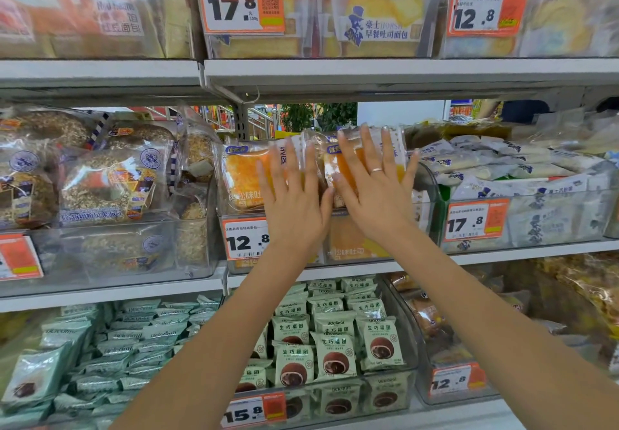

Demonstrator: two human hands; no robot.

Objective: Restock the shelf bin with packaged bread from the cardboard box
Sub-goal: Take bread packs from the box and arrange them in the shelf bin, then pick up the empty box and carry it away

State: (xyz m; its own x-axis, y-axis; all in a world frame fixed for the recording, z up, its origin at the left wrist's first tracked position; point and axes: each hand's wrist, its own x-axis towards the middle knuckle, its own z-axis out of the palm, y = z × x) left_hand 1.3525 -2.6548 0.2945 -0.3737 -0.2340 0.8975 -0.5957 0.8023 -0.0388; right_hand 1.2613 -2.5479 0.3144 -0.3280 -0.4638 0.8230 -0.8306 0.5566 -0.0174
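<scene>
Head view, middle shelf, centre: clear plastic shelf bin holding upright packaged bread, orange-topped slices in transparent wrappers. Left bread pack and right bread pack standing side by side at the bin's front, tops rising above the rim.

Left hand: fingers straight and spread, palm flat against the face of the left bread pack, covering its right half. Right hand: fingers straight and spread, ring on one finger, palm flat against the right bread pack, fingertips reaching its top edge. Thumbs of both hands meeting between the two packs. Nothing gripped; both packs just beyond the palms, on the far side.

Bin front, below left hand: orange-and-white price tag reading 12.8, partly hidden by the wrist.

Left neighbour bin: seeded bagels in printed bags. Right neighbour bin: white-and-blue wrapped loaves, tag 17.8.

Upper shelf: toast loaves behind tags 17.8 and 12.8.

Lower shelf, near: pale green chocolate bun packets, tag 15.8.
</scene>
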